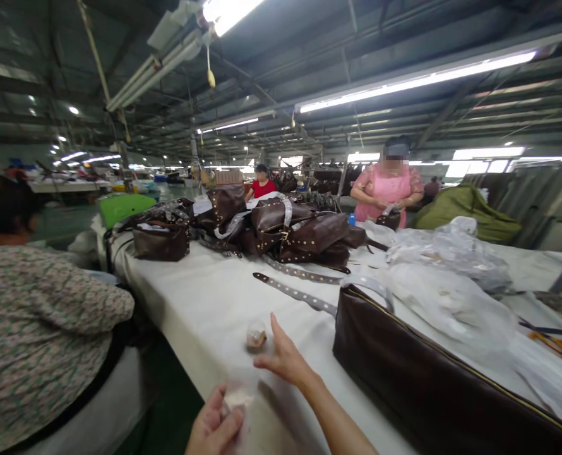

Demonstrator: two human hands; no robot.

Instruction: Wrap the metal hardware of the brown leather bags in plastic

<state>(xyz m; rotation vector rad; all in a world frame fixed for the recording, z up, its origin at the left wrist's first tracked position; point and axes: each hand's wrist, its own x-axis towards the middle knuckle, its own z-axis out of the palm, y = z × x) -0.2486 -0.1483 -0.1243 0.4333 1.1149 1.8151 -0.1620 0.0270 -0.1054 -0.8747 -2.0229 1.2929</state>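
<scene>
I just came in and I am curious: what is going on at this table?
The person's left hand holds a small piece of clear plastic at the edge of a white-covered table. The right hand is open beside a small wrapped lump. A large brown leather bag lies nearby, with a studded strap beyond it, and more brown bags are piled further along. Across the table, a co-worker in pink holds a small brown bag.
</scene>
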